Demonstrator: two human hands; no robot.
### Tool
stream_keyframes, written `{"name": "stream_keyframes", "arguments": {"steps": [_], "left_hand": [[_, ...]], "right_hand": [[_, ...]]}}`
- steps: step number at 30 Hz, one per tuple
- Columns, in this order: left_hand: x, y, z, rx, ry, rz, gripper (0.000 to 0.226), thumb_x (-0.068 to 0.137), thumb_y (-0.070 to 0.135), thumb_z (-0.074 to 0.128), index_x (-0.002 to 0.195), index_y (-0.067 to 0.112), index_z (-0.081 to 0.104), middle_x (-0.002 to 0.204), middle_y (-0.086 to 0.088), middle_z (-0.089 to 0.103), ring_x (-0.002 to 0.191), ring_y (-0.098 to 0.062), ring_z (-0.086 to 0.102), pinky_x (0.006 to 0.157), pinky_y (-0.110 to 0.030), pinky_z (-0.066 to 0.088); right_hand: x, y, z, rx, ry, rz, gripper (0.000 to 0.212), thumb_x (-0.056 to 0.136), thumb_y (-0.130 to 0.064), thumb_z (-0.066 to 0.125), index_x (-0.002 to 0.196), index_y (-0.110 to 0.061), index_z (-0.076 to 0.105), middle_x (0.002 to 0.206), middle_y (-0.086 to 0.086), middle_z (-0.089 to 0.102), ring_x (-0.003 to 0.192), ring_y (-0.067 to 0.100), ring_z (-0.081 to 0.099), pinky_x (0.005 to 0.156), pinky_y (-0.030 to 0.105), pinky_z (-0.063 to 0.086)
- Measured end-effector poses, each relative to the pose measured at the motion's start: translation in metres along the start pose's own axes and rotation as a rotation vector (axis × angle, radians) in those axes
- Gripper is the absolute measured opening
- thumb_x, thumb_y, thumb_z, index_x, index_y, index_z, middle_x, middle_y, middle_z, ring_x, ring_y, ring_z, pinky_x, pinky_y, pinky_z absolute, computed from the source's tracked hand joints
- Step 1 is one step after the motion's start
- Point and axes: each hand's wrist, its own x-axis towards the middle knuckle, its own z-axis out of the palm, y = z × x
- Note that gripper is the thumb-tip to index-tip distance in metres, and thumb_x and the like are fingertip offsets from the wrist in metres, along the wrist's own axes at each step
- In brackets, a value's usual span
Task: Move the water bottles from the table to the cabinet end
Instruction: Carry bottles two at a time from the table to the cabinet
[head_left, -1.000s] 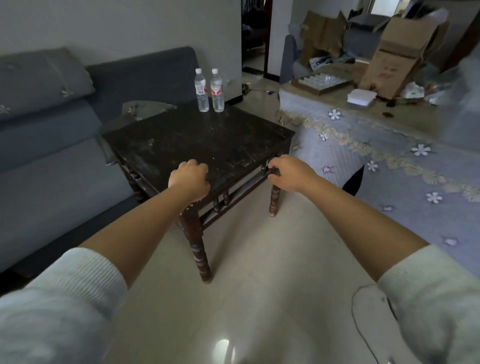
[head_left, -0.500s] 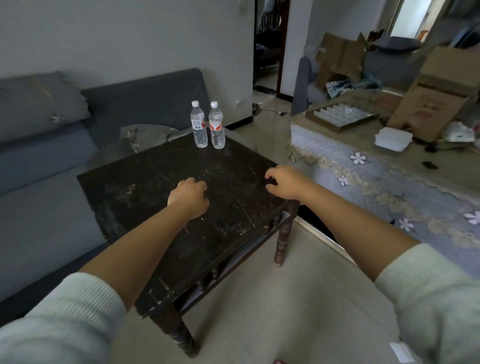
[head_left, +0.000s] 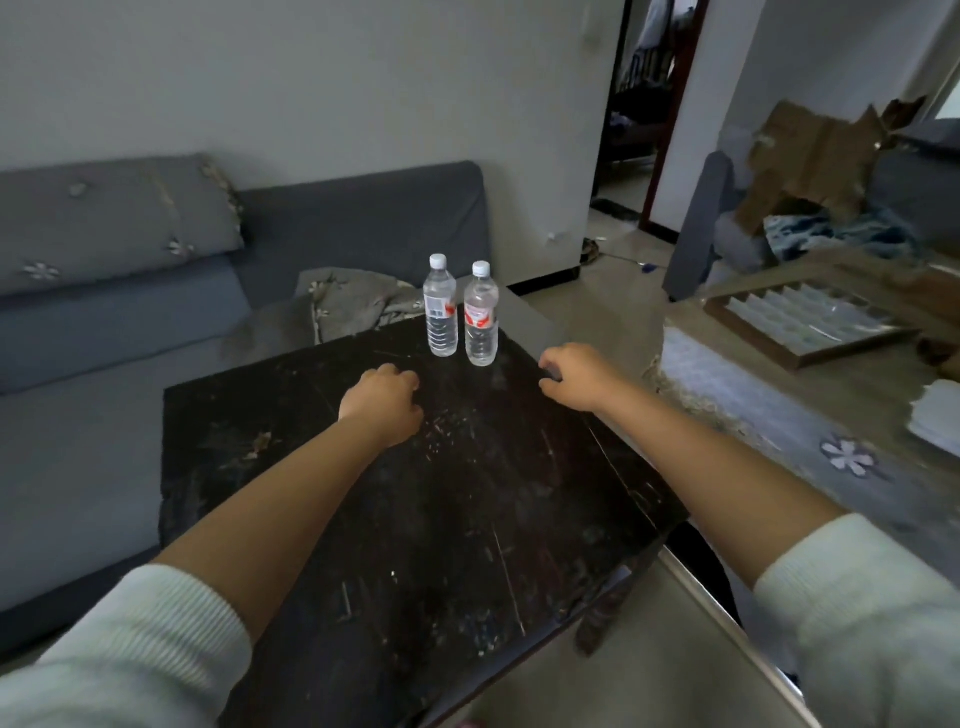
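Both hands are held out over the dark table, and nothing is gripped.

Two clear water bottles are seen upright at the far edge of the table (head_left: 467, 519), side by side and almost touching: the left bottle (head_left: 441, 312) with a white label, the right bottle (head_left: 481, 319) with a red-and-white one. The left hand (head_left: 384, 405) is held just short of them, fingers loosely curled, nothing held. The right hand (head_left: 576, 376) is held near the table's right edge, beside the right bottle, fingers bent and apart, also unladen. A grey sofa (head_left: 156, 322) is seen behind the table.
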Motion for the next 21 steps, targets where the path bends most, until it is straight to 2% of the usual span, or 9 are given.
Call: {"name": "stream_keyframes", "arguments": {"steps": [5,10,18,21], "left_hand": [[0.063,-0.007,-0.018,-0.076,0.115,0.019,0.038,0.09,0.02,0.048,0.126,0.009,0.053,0.13,-0.015,0.051,0.122,-0.033,0.048,0.098,-0.041,0.046],[0.124,-0.021,-0.034,-0.057,0.1,0.011,0.037,0.091,0.02,0.047,0.125,0.008,0.053,0.13,-0.014,0.051,0.12,-0.032,0.05,0.093,-0.04,0.046],[0.2,-0.019,-0.041,-0.07,0.039,0.002,0.04,0.092,0.021,0.045,0.13,0.011,0.049,0.136,-0.016,0.046,0.125,-0.033,0.046,0.097,-0.041,0.043],[0.227,-0.014,-0.032,-0.083,0.014,-0.021,0.04,0.091,0.02,0.047,0.131,0.012,0.047,0.135,-0.015,0.048,0.124,-0.032,0.047,0.097,-0.041,0.043]], "right_hand": [[0.068,-0.001,-0.011,-0.007,-0.001,0.008,0.04,0.091,-0.023,0.052,0.127,-0.005,0.051,0.13,0.017,0.055,0.121,0.032,0.051,0.099,0.038,0.044],[0.135,-0.009,-0.025,0.015,0.038,0.011,0.035,0.09,-0.021,0.053,0.119,-0.003,0.057,0.123,0.018,0.06,0.113,0.033,0.056,0.095,0.038,0.047],[0.216,-0.018,-0.03,0.041,0.029,0.025,0.033,0.092,-0.018,0.049,0.12,-0.001,0.055,0.123,0.023,0.057,0.114,0.035,0.054,0.092,0.037,0.045],[0.252,-0.013,-0.024,0.05,0.018,0.016,0.04,0.089,-0.02,0.054,0.126,-0.005,0.051,0.128,0.021,0.051,0.119,0.036,0.051,0.097,0.038,0.043]]}}
